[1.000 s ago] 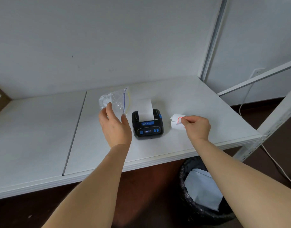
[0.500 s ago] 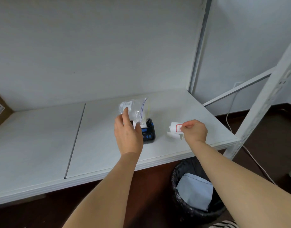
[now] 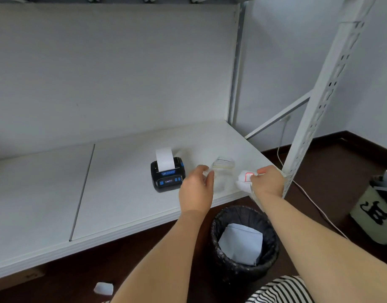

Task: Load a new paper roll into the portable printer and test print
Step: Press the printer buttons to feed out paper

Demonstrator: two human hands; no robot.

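The black portable printer (image 3: 167,175) with blue buttons sits on the white shelf (image 3: 122,193), and a strip of white paper (image 3: 164,158) stands up out of its slot. To its right my left hand (image 3: 197,189) grips a clear zip bag (image 3: 222,169) that is blurred by motion. My right hand (image 3: 267,181) pinches a crumpled white paper piece with a red outline (image 3: 245,180) near the shelf's right front corner.
A black bin (image 3: 245,239) lined with a bag and holding a pale sheet stands on the floor below the shelf edge. A white upright post (image 3: 319,101) rises at the right, with a white cable (image 3: 308,197) trailing past it. A printed bag (image 3: 376,211) stands far right.
My left hand has carried the zip bag from over the printer to its right side, uncovering the printer. My right hand keeps its pinch on the paper piece. The camera has shifted right.
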